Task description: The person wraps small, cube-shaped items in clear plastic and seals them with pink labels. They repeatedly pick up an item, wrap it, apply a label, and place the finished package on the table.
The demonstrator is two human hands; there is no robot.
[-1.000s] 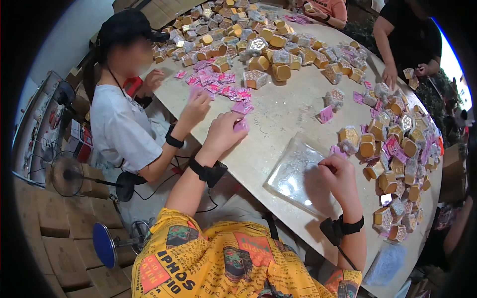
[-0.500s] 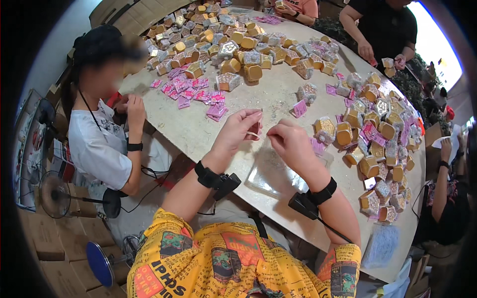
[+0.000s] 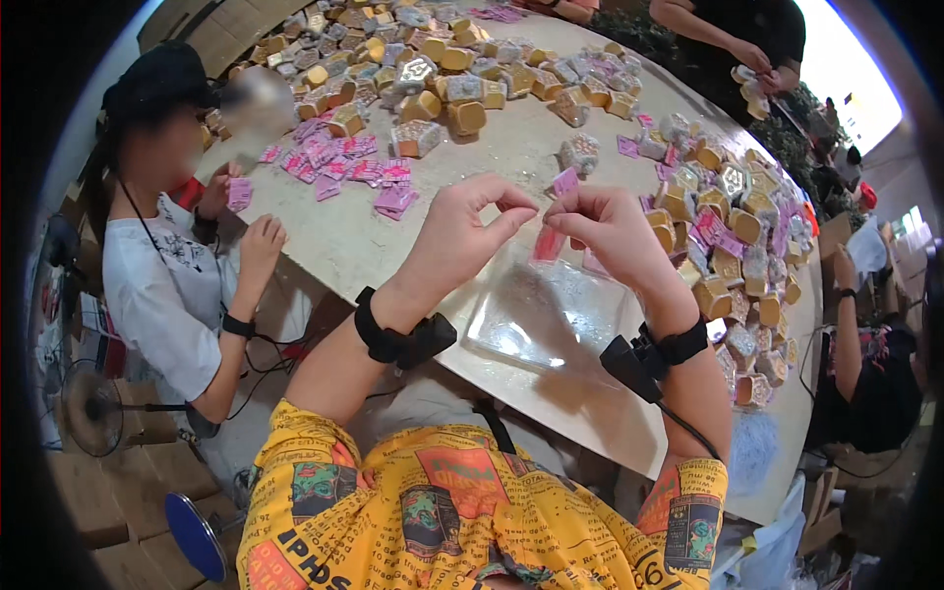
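Observation:
Over the table's near edge, my left hand point(image 3: 477, 221) is raised with thumb and forefinger pinched together; what lies between them is too small to make out. Just to its right, my right hand point(image 3: 615, 224) pinches a small pink packet point(image 3: 547, 246), which hangs below its fingertips. The two sets of fingertips almost meet. Beneath them lies a flat clear plastic sheet or lid point(image 3: 541, 320) with glossy reflections. Beyond my hands sits a glittery silver-and-gold box point(image 3: 579, 152), with another pink packet point(image 3: 564, 182) beside it.
Pink packets point(image 3: 329, 162) lie heaped at the left. Gold and glittery boxes cover the far table point(image 3: 462, 88) and the right side point(image 3: 733, 221). A co-worker point(image 3: 162, 285) sits at the left; another person point(image 3: 733, 49) stands opposite. A fan point(image 3: 93, 408) stands at lower left.
My hands have come closer together, and a pink packet now shows hanging from my right fingers. The scene has shifted leftward. The co-worker at left now holds up a pink packet.

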